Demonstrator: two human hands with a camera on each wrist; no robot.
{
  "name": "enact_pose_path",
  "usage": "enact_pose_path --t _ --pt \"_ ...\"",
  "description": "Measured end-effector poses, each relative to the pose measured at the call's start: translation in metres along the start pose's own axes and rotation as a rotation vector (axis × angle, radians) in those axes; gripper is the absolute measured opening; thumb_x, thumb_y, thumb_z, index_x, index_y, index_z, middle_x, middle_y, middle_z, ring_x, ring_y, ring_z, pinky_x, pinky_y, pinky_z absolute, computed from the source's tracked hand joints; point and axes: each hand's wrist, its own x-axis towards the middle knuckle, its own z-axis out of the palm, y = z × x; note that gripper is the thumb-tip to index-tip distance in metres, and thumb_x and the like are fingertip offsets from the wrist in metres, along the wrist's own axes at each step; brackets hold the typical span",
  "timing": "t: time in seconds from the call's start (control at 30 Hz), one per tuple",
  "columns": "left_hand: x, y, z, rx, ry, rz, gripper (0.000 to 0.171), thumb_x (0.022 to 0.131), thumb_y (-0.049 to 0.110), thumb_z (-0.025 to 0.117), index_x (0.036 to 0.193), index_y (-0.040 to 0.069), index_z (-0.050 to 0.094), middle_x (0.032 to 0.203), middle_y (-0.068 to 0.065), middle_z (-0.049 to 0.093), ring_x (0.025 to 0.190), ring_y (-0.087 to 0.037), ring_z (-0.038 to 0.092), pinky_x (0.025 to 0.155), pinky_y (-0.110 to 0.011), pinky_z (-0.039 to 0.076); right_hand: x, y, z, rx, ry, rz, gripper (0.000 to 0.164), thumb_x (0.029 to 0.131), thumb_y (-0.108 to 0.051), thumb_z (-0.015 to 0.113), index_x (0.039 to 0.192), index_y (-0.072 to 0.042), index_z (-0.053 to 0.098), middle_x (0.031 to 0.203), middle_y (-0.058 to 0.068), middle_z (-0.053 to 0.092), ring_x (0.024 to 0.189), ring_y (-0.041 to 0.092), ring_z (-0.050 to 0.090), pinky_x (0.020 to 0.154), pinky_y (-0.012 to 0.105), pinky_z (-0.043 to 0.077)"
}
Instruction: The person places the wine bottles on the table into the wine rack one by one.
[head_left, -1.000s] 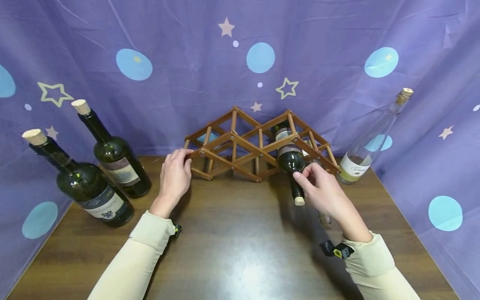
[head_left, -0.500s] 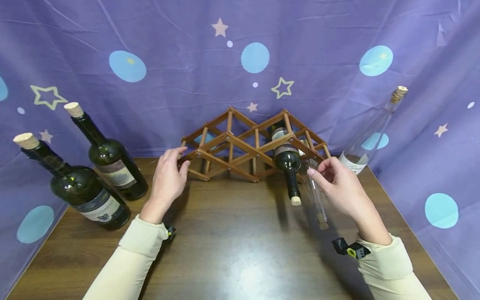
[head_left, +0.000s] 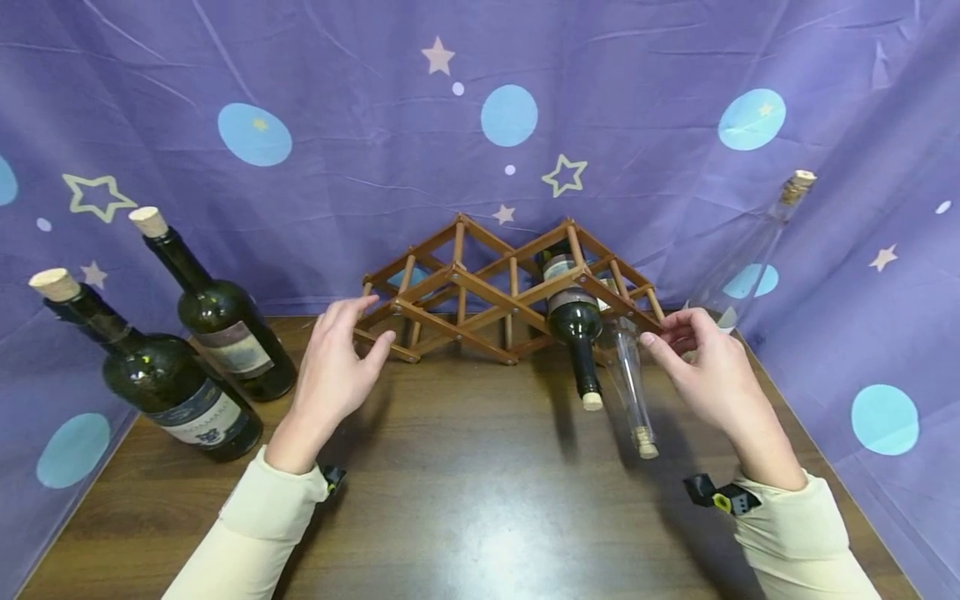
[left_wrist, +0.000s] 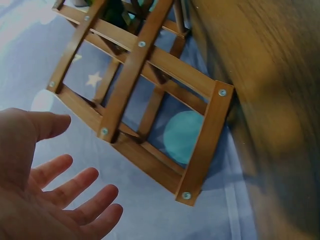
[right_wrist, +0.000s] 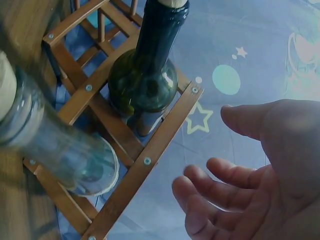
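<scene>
A wooden lattice wine rack (head_left: 487, 291) stands at the back of the table. In its right part lie a dark green wine bottle (head_left: 576, 323) and, lower down, a clear glass bottle (head_left: 628, 367), their corked necks pointing toward me. My left hand (head_left: 333, 367) is at the rack's left end, thumb and fingers spread apart; the left wrist view shows a gap between this hand (left_wrist: 60, 185) and the wood. Just off the rack's right end is my right hand (head_left: 708, 367), fingers loosely bent. Nothing is in the right hand (right_wrist: 250, 175) in its wrist view.
Two corked dark wine bottles, one nearer (head_left: 180, 392) and one farther (head_left: 232, 333), stand upright at the left. Behind my right hand rises a corked clear bottle (head_left: 757, 242), partly hidden. A purple curtain (head_left: 360, 125) hangs along the table's back and sides.
My right hand has let go of the green bottle's neck and moved right, past the clear bottle. My left hand has come off the rack's left end and spread its thumb away.
</scene>
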Motion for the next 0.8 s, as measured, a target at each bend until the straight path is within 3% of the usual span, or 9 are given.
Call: enact_pose_path --t 0.33,0.8 --pt "-0.013 0.016 -0.012 0.007 -0.016 0.107 0.065 0.085 0.041 0.075 0.141 0.014 0.055 0.133 -0.009 0.056 0.123 -0.031 0.049 0.099 -0.047 0.039 0.004 0.013 -0.003 -0.028 0.109 0.037 0.051 0.096 -0.044 0.061 0.124 -0.002 0.055 0.116 0.015 0.056 0.099 0.032 0.056 0.077 0.045 0.045" --pt "-0.033 0.022 -0.023 0.027 -0.066 0.157 0.076 0.081 0.057 0.074 0.142 0.016 0.054 0.137 -0.003 0.054 0.126 -0.029 0.048 0.099 -0.051 0.038 0.017 0.041 0.001 -0.023 0.323 0.102 0.058 0.09 -0.03 0.069 0.132 0.003 0.047 0.121 0.024 0.048 0.109 0.038 0.047 0.089 0.048 0.036"
